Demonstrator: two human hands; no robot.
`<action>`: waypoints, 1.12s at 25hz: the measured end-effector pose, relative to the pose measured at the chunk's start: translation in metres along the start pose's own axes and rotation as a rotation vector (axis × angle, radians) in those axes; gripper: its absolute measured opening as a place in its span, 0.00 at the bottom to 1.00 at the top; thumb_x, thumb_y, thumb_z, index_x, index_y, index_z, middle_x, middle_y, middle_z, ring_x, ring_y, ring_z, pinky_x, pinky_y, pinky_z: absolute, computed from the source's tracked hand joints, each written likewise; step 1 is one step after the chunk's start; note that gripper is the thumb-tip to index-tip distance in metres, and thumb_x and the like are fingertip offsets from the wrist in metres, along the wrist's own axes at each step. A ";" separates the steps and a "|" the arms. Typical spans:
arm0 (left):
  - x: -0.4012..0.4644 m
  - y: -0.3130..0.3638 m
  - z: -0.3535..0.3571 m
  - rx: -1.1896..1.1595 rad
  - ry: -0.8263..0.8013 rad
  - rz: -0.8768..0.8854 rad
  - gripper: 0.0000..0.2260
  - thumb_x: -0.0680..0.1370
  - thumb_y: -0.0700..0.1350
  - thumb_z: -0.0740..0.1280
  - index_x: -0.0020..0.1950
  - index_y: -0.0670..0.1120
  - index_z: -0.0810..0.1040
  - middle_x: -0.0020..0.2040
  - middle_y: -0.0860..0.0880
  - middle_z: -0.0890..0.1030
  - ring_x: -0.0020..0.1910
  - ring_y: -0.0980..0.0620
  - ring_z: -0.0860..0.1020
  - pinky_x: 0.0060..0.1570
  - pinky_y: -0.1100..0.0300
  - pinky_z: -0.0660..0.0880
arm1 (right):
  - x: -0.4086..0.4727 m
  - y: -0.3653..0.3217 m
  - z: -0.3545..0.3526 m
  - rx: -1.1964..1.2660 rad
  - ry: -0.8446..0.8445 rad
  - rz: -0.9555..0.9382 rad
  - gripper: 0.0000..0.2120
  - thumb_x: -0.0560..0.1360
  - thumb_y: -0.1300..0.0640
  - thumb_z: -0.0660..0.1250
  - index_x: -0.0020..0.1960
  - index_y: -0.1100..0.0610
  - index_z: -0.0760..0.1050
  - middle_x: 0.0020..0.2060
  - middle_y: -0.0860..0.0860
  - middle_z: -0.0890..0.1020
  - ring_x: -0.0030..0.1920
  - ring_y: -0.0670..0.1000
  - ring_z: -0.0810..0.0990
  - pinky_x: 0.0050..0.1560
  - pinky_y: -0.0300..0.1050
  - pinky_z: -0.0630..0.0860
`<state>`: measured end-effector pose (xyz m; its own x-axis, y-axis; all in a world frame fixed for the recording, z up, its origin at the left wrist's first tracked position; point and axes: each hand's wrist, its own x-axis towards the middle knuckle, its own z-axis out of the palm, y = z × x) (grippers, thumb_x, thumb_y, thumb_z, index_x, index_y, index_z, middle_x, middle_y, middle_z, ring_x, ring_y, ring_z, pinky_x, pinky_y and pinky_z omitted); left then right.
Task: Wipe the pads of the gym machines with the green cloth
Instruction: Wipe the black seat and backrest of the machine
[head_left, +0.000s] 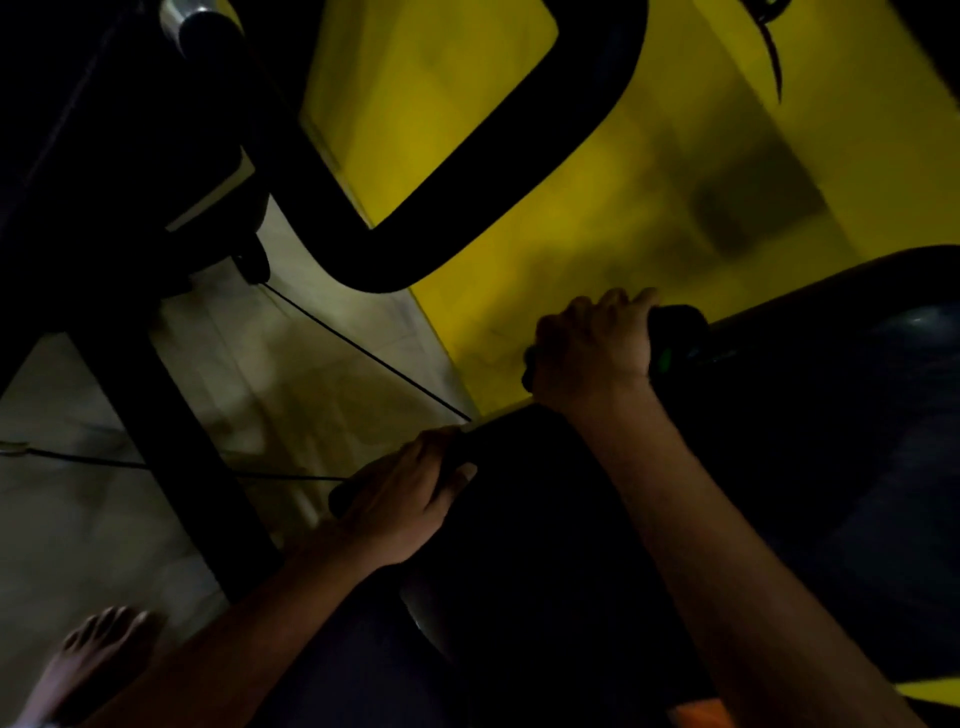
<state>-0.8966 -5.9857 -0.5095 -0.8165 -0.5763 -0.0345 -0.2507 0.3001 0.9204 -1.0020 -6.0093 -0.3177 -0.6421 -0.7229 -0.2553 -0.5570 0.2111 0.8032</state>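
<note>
I see my right hand (592, 348) curled over the dark cloth (675, 338) at the black pad's (831, 441) top edge, left hand (400, 499) gripping the pad's near corner, tiled floor (291, 374) open to the left.

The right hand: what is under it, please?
The right hand curls over the edge of a dark pad, with a dark cloth-like bunch at its fingers. The hand covers the rest; the colour is too dim to tell.

Worn on the head, tilted steeply down and forward, close over both forearms, the dark pad (597, 519) and the tiled floor (78, 519); yellow wall (597, 208) ahead. Single view, nothing shared.
</note>
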 end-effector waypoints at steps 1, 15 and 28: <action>0.003 0.006 0.000 -0.023 -0.003 0.028 0.38 0.73 0.72 0.43 0.73 0.48 0.64 0.68 0.50 0.70 0.66 0.51 0.69 0.61 0.65 0.65 | 0.000 -0.004 -0.003 -0.022 -0.027 -0.026 0.18 0.80 0.50 0.55 0.67 0.55 0.71 0.64 0.60 0.73 0.66 0.66 0.66 0.68 0.67 0.56; 0.088 -0.061 0.085 0.073 -0.033 0.133 0.33 0.73 0.69 0.56 0.76 0.62 0.53 0.72 0.65 0.57 0.70 0.55 0.66 0.58 0.57 0.63 | -0.042 0.029 0.014 0.010 0.225 -0.035 0.13 0.76 0.51 0.59 0.56 0.51 0.78 0.53 0.55 0.75 0.53 0.62 0.72 0.55 0.65 0.59; 0.046 0.092 -0.016 -0.143 -0.126 0.222 0.28 0.78 0.60 0.52 0.77 0.51 0.56 0.74 0.57 0.61 0.71 0.62 0.58 0.63 0.76 0.55 | -0.039 0.088 -0.016 0.155 0.187 -0.029 0.16 0.78 0.48 0.57 0.62 0.53 0.72 0.60 0.57 0.70 0.62 0.62 0.65 0.63 0.63 0.57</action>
<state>-0.9487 -5.9971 -0.4200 -0.9037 -0.4066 0.1340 0.0098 0.2933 0.9560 -1.0171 -5.9733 -0.2287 -0.5239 -0.8364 -0.1612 -0.6574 0.2768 0.7009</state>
